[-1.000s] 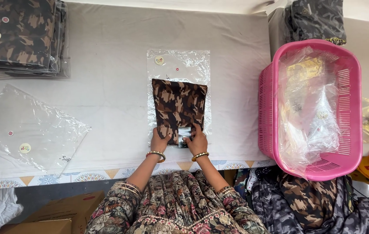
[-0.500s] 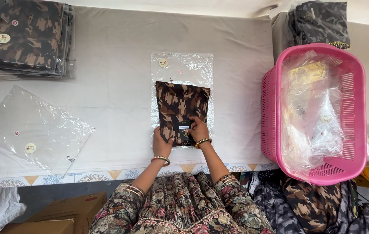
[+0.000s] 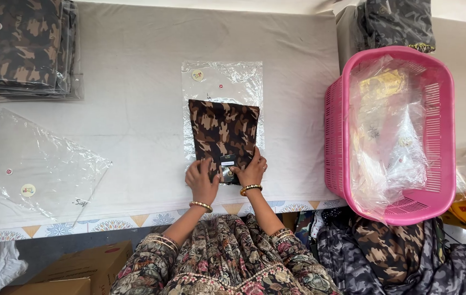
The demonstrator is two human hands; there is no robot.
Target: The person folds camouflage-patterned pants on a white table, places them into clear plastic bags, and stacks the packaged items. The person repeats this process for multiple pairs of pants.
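Observation:
A folded brown camouflage garment (image 3: pixel 223 134) lies on a clear plastic bag (image 3: pixel 223 82) on the grey table (image 3: pixel 134 71). My left hand (image 3: pixel 201 181) rests on the garment's near left corner, fingers bent over the edge. My right hand (image 3: pixel 251 169) grips the near right corner, beside a small dark tag (image 3: pixel 227 161) and a round sticker. Whether the garment is partly inside the bag cannot be told. Both wrists wear bangles.
A stack of bagged camouflage garments (image 3: pixel 19 49) sits at the far left. Empty clear bags (image 3: pixel 30 164) lie at the near left. A pink basket (image 3: pixel 391 131) with plastic bags stands to the right, dark camouflage cloth (image 3: pixel 397 22) behind it. Cardboard boxes (image 3: pixel 74 273) are below the table edge.
The view has shifted slightly. My hands have stayed at the garment's near edge, with the right hand closing more over the corner.

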